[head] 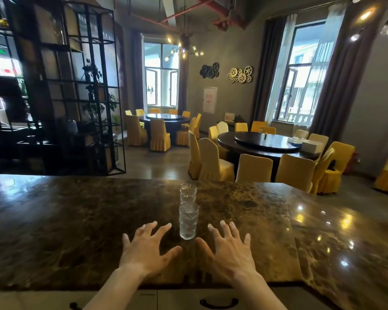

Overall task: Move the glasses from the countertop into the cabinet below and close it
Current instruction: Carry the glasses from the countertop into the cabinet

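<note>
Two clear patterned glasses stand upright on the dark marble countertop [76, 220], one behind the other. The near glass [188, 221] is tall and sits between my hands. The far glass [188, 191] is just behind it. My left hand [147, 249] hovers left of the near glass with fingers spread, holding nothing. My right hand [230, 251] mirrors it on the right, fingers spread, also holding nothing. Neither hand touches a glass. Below the counter edge, a pale cabinet front shows a black handle [218, 303].
A second dark handle [74, 306] peeks out at the lower left of the cabinet front. Beyond the counter lie a black metal shelf unit [76, 86] and round dining tables [267, 142] with yellow-covered chairs.
</note>
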### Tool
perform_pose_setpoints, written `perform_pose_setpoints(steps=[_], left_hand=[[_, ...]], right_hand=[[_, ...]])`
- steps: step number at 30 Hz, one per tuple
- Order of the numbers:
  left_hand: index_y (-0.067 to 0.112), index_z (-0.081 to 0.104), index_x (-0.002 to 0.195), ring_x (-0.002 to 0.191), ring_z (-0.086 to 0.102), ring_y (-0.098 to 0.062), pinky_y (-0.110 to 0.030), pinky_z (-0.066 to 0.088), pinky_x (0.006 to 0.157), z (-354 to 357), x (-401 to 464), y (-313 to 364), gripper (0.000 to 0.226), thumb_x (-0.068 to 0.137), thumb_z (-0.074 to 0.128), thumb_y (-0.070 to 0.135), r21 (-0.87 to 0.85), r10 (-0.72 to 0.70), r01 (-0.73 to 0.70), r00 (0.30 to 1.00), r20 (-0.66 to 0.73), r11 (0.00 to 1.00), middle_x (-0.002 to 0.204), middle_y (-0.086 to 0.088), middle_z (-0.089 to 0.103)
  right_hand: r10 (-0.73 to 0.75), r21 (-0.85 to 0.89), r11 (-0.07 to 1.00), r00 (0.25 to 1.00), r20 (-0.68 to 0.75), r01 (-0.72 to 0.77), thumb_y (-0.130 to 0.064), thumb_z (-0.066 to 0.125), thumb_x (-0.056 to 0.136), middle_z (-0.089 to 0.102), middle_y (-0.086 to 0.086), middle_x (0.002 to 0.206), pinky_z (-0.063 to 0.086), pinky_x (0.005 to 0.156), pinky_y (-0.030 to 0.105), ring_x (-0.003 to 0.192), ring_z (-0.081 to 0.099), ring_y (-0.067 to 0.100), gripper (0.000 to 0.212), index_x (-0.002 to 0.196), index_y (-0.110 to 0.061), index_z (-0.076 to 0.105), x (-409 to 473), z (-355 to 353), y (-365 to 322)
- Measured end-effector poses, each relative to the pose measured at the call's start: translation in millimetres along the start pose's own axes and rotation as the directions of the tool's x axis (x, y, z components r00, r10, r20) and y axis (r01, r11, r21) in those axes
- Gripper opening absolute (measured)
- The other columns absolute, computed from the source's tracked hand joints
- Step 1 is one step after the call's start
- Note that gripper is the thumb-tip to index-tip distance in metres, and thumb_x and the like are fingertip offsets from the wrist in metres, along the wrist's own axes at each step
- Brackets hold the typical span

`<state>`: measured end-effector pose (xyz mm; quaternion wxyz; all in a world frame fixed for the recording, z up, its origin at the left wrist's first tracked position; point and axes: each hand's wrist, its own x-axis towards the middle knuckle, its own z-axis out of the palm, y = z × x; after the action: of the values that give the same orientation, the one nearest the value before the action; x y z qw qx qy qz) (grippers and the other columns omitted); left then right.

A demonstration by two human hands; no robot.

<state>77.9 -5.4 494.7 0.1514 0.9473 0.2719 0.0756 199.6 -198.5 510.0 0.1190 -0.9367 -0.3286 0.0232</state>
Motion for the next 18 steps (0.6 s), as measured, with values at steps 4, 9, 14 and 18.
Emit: perform_pose_setpoints(steps=[4,9,14,18], left_hand=[[0.052,0.011,0.152,0.153,0.010,-0.020,-0.060,0.007,0.121,16,60,0,0.091,0.075,0.040,0.089,-0.049,0.018,-0.015,0.998,0.065,0.999,0.165,0.009,0.015],[0.051,0.006,0.152,0.152,0.013,-0.021,-0.049,0.012,0.123,27,137,5,0.099,0.074,0.056,0.083,-0.091,0.095,-0.088,0.992,0.082,0.992,0.166,0.005,0.015],[0.051,0.004,0.151,0.151,0.015,-0.020,-0.049,0.017,0.123,47,183,23,0.104,0.071,0.066,0.075,-0.122,0.181,-0.164,0.972,0.150,0.979,0.164,0.007,0.013],[0.055,0.004,0.149,0.148,0.021,-0.021,-0.049,0.024,0.120,58,208,34,0.096,0.079,0.068,0.066,-0.103,0.233,-0.215,0.948,0.216,0.971,0.164,0.012,0.006]], right_hand=[[0.049,-0.002,0.999,0.998,0.034,-0.049,-0.083,0.011,0.088,0.010,0.003,0.169,0.003,0.121,0.063,0.155,-0.002,0.026,0.085,0.158,-0.037,0.020,59,1,6],[0.099,0.039,0.994,0.995,-0.009,-0.098,-0.079,0.017,0.091,0.014,0.003,0.169,0.009,0.121,0.059,0.155,0.005,0.025,0.078,0.157,-0.038,0.022,152,-9,10],[0.068,0.013,0.998,0.997,-0.038,-0.068,-0.077,0.029,0.092,0.018,0.003,0.168,0.016,0.120,0.059,0.154,0.010,0.027,0.076,0.157,-0.038,0.022,229,-4,17],[-0.008,0.041,0.999,1.000,0.007,0.007,-0.064,0.057,0.090,0.017,0.003,0.167,0.024,0.119,0.060,0.154,0.012,0.029,0.078,0.156,-0.041,0.022,289,3,14]])
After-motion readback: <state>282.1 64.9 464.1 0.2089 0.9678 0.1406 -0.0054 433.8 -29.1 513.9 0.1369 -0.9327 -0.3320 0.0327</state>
